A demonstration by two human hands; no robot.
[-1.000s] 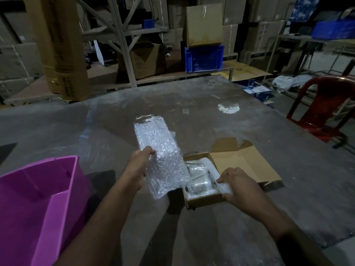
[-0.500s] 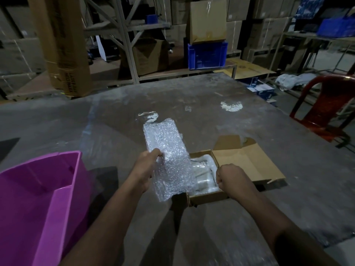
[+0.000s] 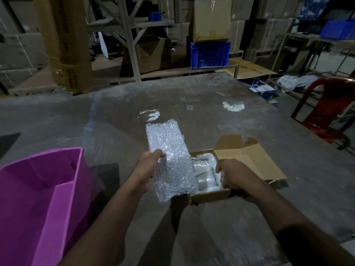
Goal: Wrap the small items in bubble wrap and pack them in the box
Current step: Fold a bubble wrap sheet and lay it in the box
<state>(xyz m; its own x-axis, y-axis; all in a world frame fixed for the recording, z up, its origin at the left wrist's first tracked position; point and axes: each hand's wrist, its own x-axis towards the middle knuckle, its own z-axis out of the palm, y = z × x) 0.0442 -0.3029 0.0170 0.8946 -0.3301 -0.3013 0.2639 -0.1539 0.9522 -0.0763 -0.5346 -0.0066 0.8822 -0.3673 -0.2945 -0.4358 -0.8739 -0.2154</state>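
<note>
Your left hand [image 3: 148, 169] pinches a clear bubble-wrap sheet [image 3: 171, 160] upright, clear of the small open brown cardboard box [image 3: 209, 195], so your right hand [image 3: 233, 174], curled inside, can grasp wrapped items [image 3: 204, 169].

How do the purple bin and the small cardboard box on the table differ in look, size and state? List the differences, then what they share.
The purple bin is glossy plastic; the cardboard box is dull brown card. The bin is far bigger than the box. The bin shows nothing inside from here, while the box holds wrapped items. The box has flaps folded open; the bin shows none. Both sit open-topped on the table.
</note>
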